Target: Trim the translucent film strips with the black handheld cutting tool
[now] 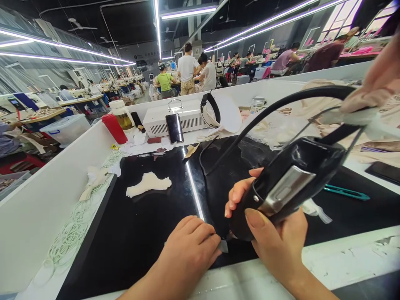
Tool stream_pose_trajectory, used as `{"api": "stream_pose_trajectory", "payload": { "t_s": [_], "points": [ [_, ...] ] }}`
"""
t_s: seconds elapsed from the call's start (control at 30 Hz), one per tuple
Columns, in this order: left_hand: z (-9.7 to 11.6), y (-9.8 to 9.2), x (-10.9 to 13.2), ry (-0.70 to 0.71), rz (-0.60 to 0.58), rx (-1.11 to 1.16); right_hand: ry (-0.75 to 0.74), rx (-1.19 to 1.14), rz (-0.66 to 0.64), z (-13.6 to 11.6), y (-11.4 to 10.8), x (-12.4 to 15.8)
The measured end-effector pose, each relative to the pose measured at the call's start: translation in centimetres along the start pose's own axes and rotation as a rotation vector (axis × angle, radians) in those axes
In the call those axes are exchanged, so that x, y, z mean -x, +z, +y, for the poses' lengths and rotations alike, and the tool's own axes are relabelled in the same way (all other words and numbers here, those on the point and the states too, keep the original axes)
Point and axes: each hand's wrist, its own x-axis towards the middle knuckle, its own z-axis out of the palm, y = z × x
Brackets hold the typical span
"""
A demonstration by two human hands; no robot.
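Observation:
My right hand [278, 237] is wrapped round a black corded handheld tool [290, 179] with a silver plate on its side. The tool tilts, its lower end down close to the black mat [146, 233]. Its working tip is hidden. My left hand [190, 250] rests on the mat beside that end, fingers curled and pressed together. A small grey piece [223, 246] sticks out from under its fingertips; most of it is covered. Farther left on the mat lies a cream fabric piece [148, 184]. The thick black cable [281, 100] arches up from the tool.
A white box with a handle [190, 116] and a phone [174, 128] stand behind the mat. Pale cord [71, 225] lies along the left wall. Teal tweezers [346, 192] lie right. A blurred skin-coloured shape [383, 71], perhaps a hand, is at upper right. Several people work beyond.

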Motion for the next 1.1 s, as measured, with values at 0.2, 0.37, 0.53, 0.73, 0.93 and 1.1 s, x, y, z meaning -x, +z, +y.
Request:
{"api": "stream_pose_trajectory", "payload": {
  "t_s": [0.2,0.37,0.53,0.73,0.93,1.1],
  "points": [
    [-0.14,0.34,0.25,0.006,0.014,-0.005,-0.021,0.001,-0.017,-0.04,-0.23,0.10],
    [-0.20,0.49,0.40,0.009,0.023,0.002,-0.022,0.016,-0.072,-0.09,-0.49,0.37],
    [-0.14,0.71,0.39,0.012,0.056,-0.014,-0.019,0.004,-0.018,-0.47,-0.01,0.32],
    [0.13,0.50,0.16,0.021,0.107,-0.029,-0.038,0.066,-0.020,-0.69,0.17,0.30],
    [-0.02,0.68,0.46,0.073,0.143,-0.095,-0.016,0.063,-0.016,-0.65,-0.05,0.44],
    [-0.29,0.65,0.47,0.093,0.121,-0.128,-0.026,0.022,-0.035,-0.89,-0.12,0.61]
  ]
}}
